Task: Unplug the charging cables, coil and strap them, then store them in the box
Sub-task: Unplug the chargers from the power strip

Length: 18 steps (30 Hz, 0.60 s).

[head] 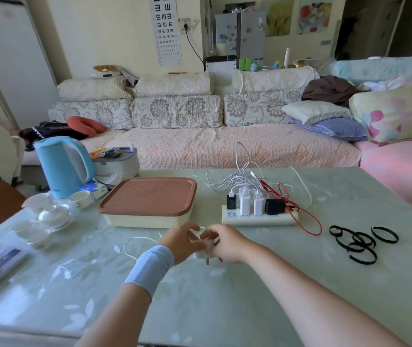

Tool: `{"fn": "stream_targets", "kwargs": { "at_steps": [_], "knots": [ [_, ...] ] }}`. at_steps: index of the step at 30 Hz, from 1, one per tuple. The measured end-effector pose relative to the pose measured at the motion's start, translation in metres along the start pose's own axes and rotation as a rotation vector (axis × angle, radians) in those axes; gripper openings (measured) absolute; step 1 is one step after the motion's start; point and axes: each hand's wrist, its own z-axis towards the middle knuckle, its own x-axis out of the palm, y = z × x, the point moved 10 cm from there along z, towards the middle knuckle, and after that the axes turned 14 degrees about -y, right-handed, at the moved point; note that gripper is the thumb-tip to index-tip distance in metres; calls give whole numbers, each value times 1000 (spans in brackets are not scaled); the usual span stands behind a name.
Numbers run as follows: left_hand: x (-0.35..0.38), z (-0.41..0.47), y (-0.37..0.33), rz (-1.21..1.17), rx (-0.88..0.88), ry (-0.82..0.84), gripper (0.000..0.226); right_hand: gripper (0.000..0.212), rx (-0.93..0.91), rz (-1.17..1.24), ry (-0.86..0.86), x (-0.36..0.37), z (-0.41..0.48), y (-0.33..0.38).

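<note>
White, thin and limp, the cable (139, 237) trails away to the left of my hands in one loose loop on the glossy green table (225, 309). Beyond it stands the box (147, 220), cream plastic walls under a ribbed, clay-coloured lid that is on. My left hand (182, 242) pinches the cable close to where it meets the plug (203, 249). The motion blur hides the exact fingers. The plug is a small hard white block, its metal prongs pointing down toward the table. My right hand (227, 244) curls round its other side, so the two hands nearly touch, with the plug between them. The slack runs leftward from that grip. I judge the left hand is the one to gather it into coils while the right holds the plug steady. Farther right lies the power strip (257, 218), long axis left to right, with two black and two white chargers standing in it. A tangle of white leads and a glossy red lead (310, 222) spills behind and beside it. Far right, well apart from both hands, lie the flat black straps (360, 242) in overlapping rings, nearer my right hand.
</note>
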Motion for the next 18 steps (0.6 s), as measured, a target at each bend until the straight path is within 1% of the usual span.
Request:
{"fn": "stream_targets", "kwargs": {
  "at_steps": [2, 4, 5, 6, 8, 9, 11, 13, 15, 18],
  "knots": [
    [1, 1, 21, 18, -7, 10, 24, 29, -22, -28, -4, 14, 8, 3],
    [1, 4, 34, 32, -4, 20, 13, 21, -34, -57, 3, 27, 14, 3],
    [-1, 7, 37, 18, -10, 8, 13, 18, -48, -81, 21, 33, 15, 5],
    [-4, 10, 40, 0, -20, -9, 18, 17, -59, -106, 34, 37, 16, 6],
    [-9, 16, 40, -28, -23, -42, 29, 21, -66, -136, 30, 36, 16, 8],
    [-10, 19, 37, -27, -9, -56, 28, 24, -65, -123, 0, 29, 18, 10],
    [-10, 24, 27, -22, 21, -80, 22, 24, -103, -102, -144, 2, 24, 15],
    [-7, 31, 11, -53, 46, -118, 23, 22, -165, -158, -334, -34, 30, 14],
    [0, 41, -12, -90, 86, -157, 25, 26, -216, -277, -493, -69, 33, 9],
    [16, 56, -46, -162, 130, -189, 33, 23, -323, -487, -713, -108, 31, 5]
  ]
}}
